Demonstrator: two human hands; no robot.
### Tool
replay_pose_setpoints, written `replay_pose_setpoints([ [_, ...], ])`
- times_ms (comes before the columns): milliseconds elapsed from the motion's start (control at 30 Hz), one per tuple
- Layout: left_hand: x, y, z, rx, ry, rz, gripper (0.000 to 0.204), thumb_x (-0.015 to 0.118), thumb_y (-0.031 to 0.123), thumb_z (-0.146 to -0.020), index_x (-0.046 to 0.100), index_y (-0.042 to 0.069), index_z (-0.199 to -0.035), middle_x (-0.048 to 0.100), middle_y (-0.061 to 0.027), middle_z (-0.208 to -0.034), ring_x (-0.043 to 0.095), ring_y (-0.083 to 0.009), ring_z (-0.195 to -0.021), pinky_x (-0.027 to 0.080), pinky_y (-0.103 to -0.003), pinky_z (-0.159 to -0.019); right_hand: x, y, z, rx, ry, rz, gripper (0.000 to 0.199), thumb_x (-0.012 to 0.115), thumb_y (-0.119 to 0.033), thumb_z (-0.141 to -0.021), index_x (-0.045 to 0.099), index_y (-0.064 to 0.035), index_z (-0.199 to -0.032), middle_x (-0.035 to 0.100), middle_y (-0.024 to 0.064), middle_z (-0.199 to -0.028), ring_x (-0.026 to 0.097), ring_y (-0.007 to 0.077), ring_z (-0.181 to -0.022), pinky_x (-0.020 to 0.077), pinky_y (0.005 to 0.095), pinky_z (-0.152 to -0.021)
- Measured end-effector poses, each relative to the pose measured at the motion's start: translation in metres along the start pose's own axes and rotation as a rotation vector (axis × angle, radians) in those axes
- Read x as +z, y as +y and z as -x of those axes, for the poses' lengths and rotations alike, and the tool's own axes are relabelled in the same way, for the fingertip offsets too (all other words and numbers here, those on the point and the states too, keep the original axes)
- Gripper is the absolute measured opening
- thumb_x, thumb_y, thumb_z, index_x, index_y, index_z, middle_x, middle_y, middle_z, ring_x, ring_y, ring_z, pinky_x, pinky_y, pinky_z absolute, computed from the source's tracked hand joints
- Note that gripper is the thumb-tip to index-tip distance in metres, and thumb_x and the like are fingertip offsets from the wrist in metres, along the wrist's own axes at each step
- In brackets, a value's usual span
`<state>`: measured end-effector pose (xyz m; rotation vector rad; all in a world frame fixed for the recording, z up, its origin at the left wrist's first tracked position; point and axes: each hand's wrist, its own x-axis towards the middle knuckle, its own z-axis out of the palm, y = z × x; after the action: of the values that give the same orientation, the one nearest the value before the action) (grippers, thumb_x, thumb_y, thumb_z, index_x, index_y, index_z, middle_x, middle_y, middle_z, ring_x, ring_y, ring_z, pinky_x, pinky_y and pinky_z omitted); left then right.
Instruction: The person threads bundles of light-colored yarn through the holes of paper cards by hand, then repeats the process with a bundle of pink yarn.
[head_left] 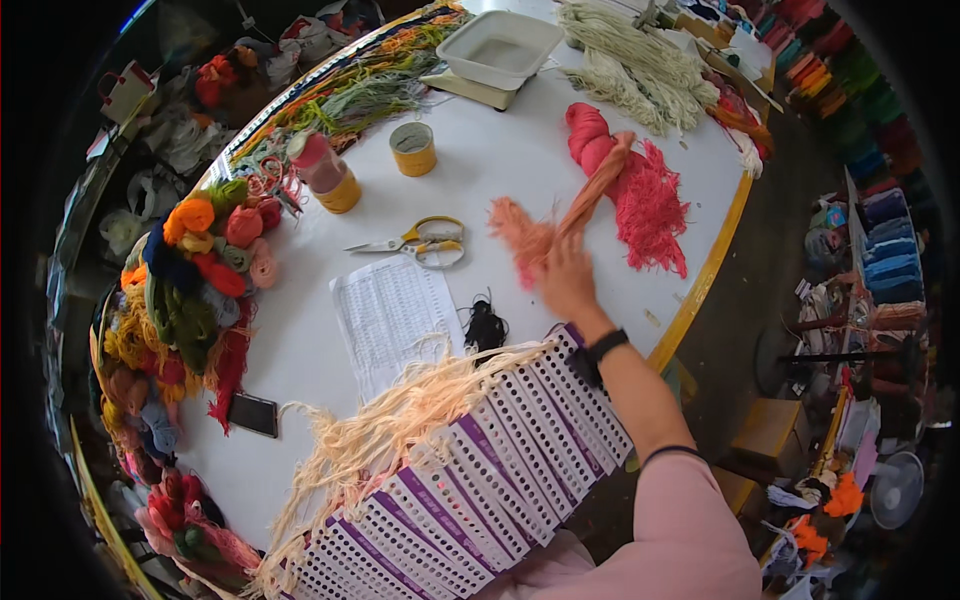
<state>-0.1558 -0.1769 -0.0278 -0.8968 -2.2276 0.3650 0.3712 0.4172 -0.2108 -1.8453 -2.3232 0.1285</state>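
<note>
My right hand (568, 274) reaches over the white table (470, 180), its fingers closed on the lower part of a salmon skein of thread (598, 190). The skein's frayed end (520, 240) spreads to the left of the hand. Its upper end crosses a hot-pink skein (650, 205), which has a loose, cut end. Close to my body lies a row of white and purple punched cards (510, 430), with cream threads (400, 425) hanging along their far edge. A black thread bundle (485, 328) sits just beyond the cards. My left hand does not show.
Yellow-handled scissors (430, 240) lie beside a printed sheet (385, 320). Behind them stand a yellow tin (413, 155) and a pink-topped container (325, 175). A white tray (500, 48) rests on a scale. Coloured yarn (180, 310) and a phone (253, 415) are at left; pale skeins (640, 65) lie far right.
</note>
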Motion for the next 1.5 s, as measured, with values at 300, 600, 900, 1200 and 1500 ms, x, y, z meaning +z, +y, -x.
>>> replay_pose_setpoints([
  [300,-0.01,0.021,-0.035,0.148,-0.02,0.035,0.039,0.048,0.02,-0.101,0.049,-0.01,-0.124,0.05,-0.022,-0.136,0.05,-0.0314,-0.121,0.044,-0.039,-0.097,-0.033,0.082,-0.011,0.488,0.44,-0.448,0.015,0.061,-0.012,-0.082,0.057,-0.0029,-0.093,0.063,0.0162,-0.09,0.063,0.0354,-0.085,0.0502,0.0438,-0.074],
  [600,-0.074,0.074,-0.078,-0.078,-0.137,0.618,0.046,0.045,0.016,-0.102,0.034,-0.006,-0.141,0.031,-0.0187,-0.152,0.048,-0.0327,-0.126,0.045,-0.039,-0.099,-0.075,0.023,0.028,0.025,-0.214,-0.095,0.023,0.068,-0.026,-0.081,0.06,-0.0053,-0.087,0.067,0.0157,-0.084,0.064,0.0375,-0.085,0.0508,0.0452,-0.072],
  [900,-0.193,0.138,-0.103,0.215,-0.145,1.454,0.043,0.066,-0.001,-0.082,0.058,0.001,-0.125,0.059,-0.0175,-0.127,0.054,-0.0291,-0.121,0.044,-0.039,-0.099,-0.29,-0.157,0.128,-0.447,-0.239,-0.75,0.024,0.066,-0.018,-0.085,0.056,0.003,-0.078,0.058,0.0185,-0.069,0.058,0.033,-0.062,0.0484,0.0406,-0.062],
  [1200,-0.26,0.062,-0.039,0.137,-0.712,2.246,0.026,0.067,0.005,-0.083,0.066,-0.003,-0.108,0.07,-0.0048,-0.09,0.063,-0.0116,-0.086,0.049,-0.029,-0.083,-0.357,-0.327,0.322,-0.273,-0.921,-2.071,0.045,0.046,-0.032,-0.101,0.05,-0.0008,-0.133,0.059,0.0077,-0.12,0.056,0.0138,-0.111,0.0426,0.0309,-0.097],
  [1500,-0.227,-0.048,0.02,0.29,-0.459,1.608,0.019,0.067,0.012,-0.081,0.07,-0.003,-0.094,0.069,-0.0098,-0.078,0.065,-0.013,-0.077,0.049,-0.029,-0.07,-0.299,-0.398,0.438,-0.428,-0.84,-1.713,0.029,0.06,-0.013,-0.095,0.056,-0.0006,-0.121,0.064,0.0071,-0.11,0.059,0.0145,-0.102,0.0454,0.03,-0.094],
])
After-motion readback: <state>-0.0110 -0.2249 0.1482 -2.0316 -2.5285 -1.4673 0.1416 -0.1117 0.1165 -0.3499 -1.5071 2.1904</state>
